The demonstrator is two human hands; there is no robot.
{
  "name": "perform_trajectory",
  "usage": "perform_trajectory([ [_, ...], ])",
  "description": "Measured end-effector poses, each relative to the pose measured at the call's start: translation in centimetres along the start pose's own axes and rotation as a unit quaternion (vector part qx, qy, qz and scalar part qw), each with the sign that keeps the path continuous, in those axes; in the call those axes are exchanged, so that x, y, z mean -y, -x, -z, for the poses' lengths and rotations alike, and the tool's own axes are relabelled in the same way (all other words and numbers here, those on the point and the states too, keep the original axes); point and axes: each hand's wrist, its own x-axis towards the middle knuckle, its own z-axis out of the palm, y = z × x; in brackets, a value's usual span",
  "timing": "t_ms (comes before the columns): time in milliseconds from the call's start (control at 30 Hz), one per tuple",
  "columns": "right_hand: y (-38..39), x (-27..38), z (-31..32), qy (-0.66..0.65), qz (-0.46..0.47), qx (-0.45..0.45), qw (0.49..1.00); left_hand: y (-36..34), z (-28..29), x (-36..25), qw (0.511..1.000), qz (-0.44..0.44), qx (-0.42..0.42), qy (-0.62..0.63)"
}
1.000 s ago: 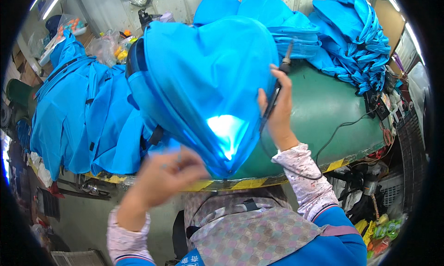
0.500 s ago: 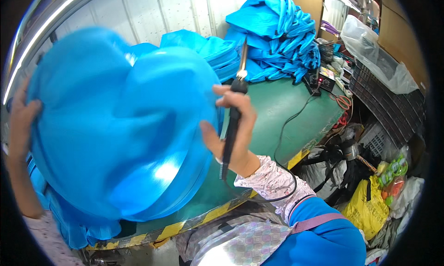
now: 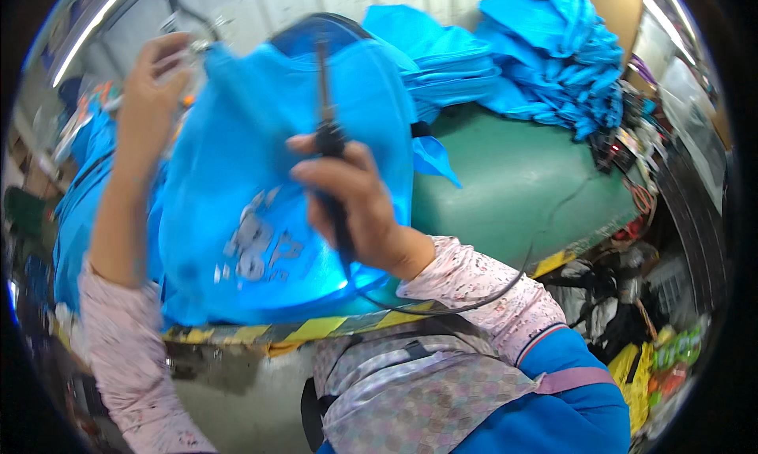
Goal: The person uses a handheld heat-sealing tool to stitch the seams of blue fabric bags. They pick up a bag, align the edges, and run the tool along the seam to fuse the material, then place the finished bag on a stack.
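Note:
My right hand (image 3: 355, 197) is wrapped round the black handle of a soldering iron (image 3: 325, 99), whose metal tip points up and away. Its cord loops down over my right sleeve. Below the iron, a blue fabric piece (image 3: 347, 75) with a grey print lies on the green table (image 3: 513, 170). It has a curved top edge with dark material behind it. My left hand (image 3: 154, 83) is raised by the upper left corner of the fabric. Its blurred fingers are bent and apart from the thumb, and nothing shows between them.
Folded blue fabric (image 3: 450, 63) and a crumpled blue heap (image 3: 553, 55) lie along the back wall. More blue fabric (image 3: 99, 193) hangs at the left. Orange-handled scissors (image 3: 641, 195) lie at the right edge, near a dark crate (image 3: 687, 209) and a yellow bag (image 3: 629, 379).
The blue piece has come down flatter onto the table, its printed face showing. My left hand has moved up and right; my right hand has shifted left over the fabric with the iron.

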Motion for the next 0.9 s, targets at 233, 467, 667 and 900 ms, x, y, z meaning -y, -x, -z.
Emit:
perform_trajectory([
  [233, 4.8, -3.5, -0.5, 0.103, -0.077, -0.129, 0.983, 25.4, -5.2, -5.3, 0.746, 0.234, 0.620, -0.061],
  [467, 6.1, -3.4, -0.2, 0.092, -0.106, -0.129, 0.982, 29.0, -16.5, -5.7, 0.694, 0.478, -0.018, 0.537],
  [667, 7.9, 1.4, 5.2, 0.213, -0.061, -0.053, 0.974, 26.2, -16.9, -5.1, 0.691, 0.441, 0.018, 0.573],
  [900, 10.4, 6.9, 7.7, 0.172, -0.070, 0.118, 0.976, 25.6, -16.6, -6.4, 0.741, 0.399, -0.044, 0.539],
])
